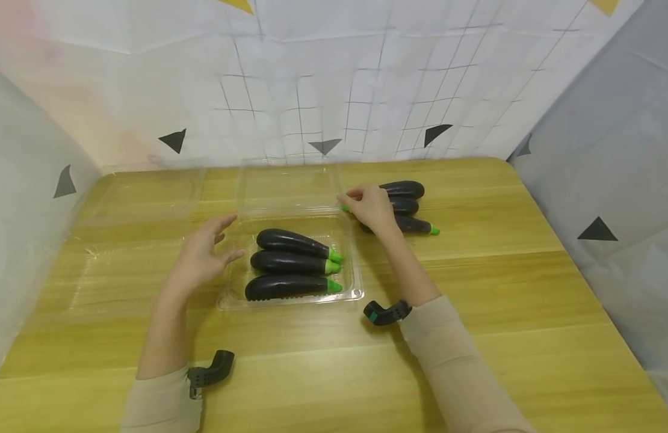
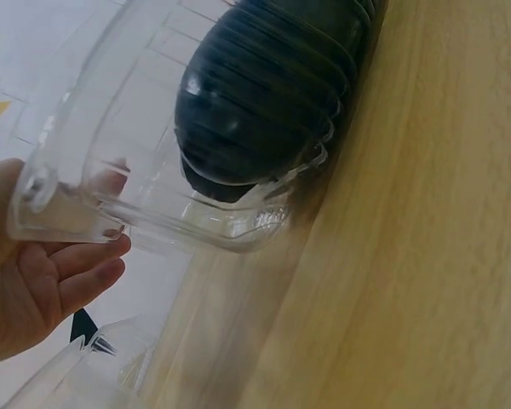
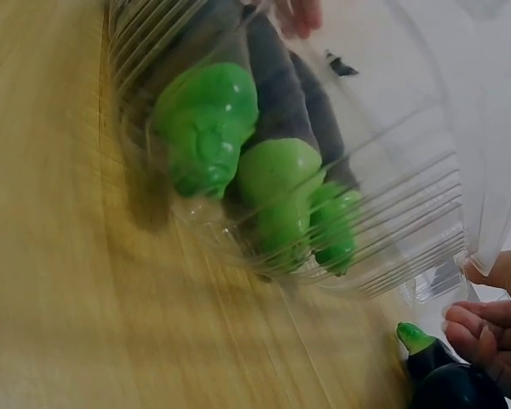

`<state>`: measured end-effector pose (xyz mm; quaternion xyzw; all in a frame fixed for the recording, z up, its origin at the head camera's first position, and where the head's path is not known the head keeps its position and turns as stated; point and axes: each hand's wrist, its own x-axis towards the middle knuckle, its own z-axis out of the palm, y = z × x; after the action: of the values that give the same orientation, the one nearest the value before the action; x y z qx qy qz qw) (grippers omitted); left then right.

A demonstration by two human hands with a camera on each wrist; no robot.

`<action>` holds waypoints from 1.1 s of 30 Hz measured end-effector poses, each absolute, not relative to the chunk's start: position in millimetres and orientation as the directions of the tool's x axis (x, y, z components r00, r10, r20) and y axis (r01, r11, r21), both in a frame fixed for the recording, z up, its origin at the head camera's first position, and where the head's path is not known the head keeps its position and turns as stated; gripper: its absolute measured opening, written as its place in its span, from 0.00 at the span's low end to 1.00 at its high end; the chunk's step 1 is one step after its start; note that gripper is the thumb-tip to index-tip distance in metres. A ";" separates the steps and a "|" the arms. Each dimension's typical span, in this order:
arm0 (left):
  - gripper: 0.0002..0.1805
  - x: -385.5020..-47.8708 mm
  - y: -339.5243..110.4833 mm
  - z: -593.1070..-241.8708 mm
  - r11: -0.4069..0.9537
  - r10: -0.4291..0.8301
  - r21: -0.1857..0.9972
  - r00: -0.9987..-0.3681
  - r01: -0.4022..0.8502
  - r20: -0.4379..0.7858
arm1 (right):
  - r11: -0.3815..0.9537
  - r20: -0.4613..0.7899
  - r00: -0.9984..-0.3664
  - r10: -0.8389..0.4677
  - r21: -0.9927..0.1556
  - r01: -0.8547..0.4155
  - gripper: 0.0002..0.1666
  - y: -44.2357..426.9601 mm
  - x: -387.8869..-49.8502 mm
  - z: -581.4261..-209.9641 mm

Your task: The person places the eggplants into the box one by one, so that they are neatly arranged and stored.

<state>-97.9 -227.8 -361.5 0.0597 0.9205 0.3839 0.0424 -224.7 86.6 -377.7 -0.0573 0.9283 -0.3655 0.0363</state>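
- A yellow-brown, wood-grain table [image 1: 312, 367] is bounded at 12 o'clock by a white, grid-lined sheet wall [image 1: 323, 72]; dark triangular markers [image 1: 439, 135] are seen along it.
- Three glossy, blackish eggplants with green stems [image 1: 287, 263] are contained in a transparent plastic clamshell container [image 1: 290, 304] at table centre, stems toward 3 o'clock; its lid [image 1: 287, 183] is laid open at 12 o'clock.
- A second transparent plastic container [image 1: 133, 264] is located at 9 o'clock.
- Three loose blackish eggplants [image 1: 407, 190] are grouped at 2 o'clock from the filled container.
- The left hand [image 1: 198, 249] is positioned at the container's 9 o'clock edge, thumb and fingers spread apart.
- The right hand [image 1: 376, 210] is positioned at 2 o'clock, thumb and fingers drawn together; whether plastic is pinched cannot be told.
- In the left wrist view only, a rounded eggplant end is seen close up through the ribbed container wall.
- In the right wrist view, the contained stems are seen end-on; a loose eggplant's stem is seen at 4 o'clock.
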 end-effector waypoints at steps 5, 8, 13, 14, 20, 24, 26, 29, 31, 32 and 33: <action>0.39 -97.8 -227.2 -360.4 0.703 0.142 0.706 -0.989 0.078 -0.032 | 0.693 0.003 -0.993 -0.122 -0.716 -0.087 0.25 86.2 -224.0 -377.1; 0.39 -97.7 -226.9 -359.4 0.704 0.147 0.705 -0.989 0.086 -0.025 | 0.646 0.034 -0.996 -0.088 -0.759 -0.083 0.23 86.6 -222.0 -377.4; 0.39 -98.4 -226.1 -357.3 0.708 0.153 0.700 -0.988 0.095 -0.020 | 0.555 0.108 -0.994 -0.029 -0.825 -0.106 0.19 88.1 -217.2 -379.9; 0.39 -98.8 -225.9 -357.1 0.709 0.153 0.698 -0.988 0.095 -0.021 | 0.541 0.129 -0.991 -0.022 -0.832 -0.120 0.18 88.5 -216.7 -380.8; 0.39 -99.8 -225.9 -356.6 0.713 0.153 0.696 -0.988 0.090 -0.029 | 0.480 0.235 -0.972 -0.019 -0.851 -0.215 0.13 91.5 -214.5 -384.9; 0.38 -99.3 -226.8 -357.4 0.701 0.141 0.708 -0.990 0.083 -0.023 | 0.456 0.286 -0.957 -0.040 -0.848 -0.272 0.12 94.9 -214.5 -388.3; 0.37 -98.8 -227.1 -357.9 0.690 0.126 0.719 -0.992 0.082 -0.008 | 0.446 0.306 -0.950 -0.055 -0.844 -0.298 0.11 96.6 -214.1 -389.6; 0.35 -97.0 -227.5 -358.4 0.664 0.091 0.744 -0.996 0.075 0.020 | 0.447 0.334 -0.939 -0.082 -0.830 -0.335 0.10 98.4 -212.9 -390.1; 0.35 -95.5 -227.6 -358.2 0.643 0.063 0.762 -0.997 0.072 0.040 | 0.452 0.350 -0.931 -0.103 -0.818 -0.357 0.09 99.2 -211.9 -389.9; 0.35 -94.9 -227.6 -358.3 0.635 0.048 0.769 -0.997 0.072 0.053 | 0.453 0.355 -0.928 -0.112 -0.813 -0.365 0.09 99.5 -211.5 -389.6; 0.35 -94.3 -227.6 -358.5 0.627 0.033 0.775 -0.997 0.074 0.069 | 0.456 0.358 -0.926 -0.121 -0.808 -0.373 0.09 99.8 -211.1 -389.4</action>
<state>-94.3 -227.6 -358.5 0.0298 0.9016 0.4308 -0.0241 -211.1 99.8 -389.4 -0.1462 0.8438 -0.5008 -0.1256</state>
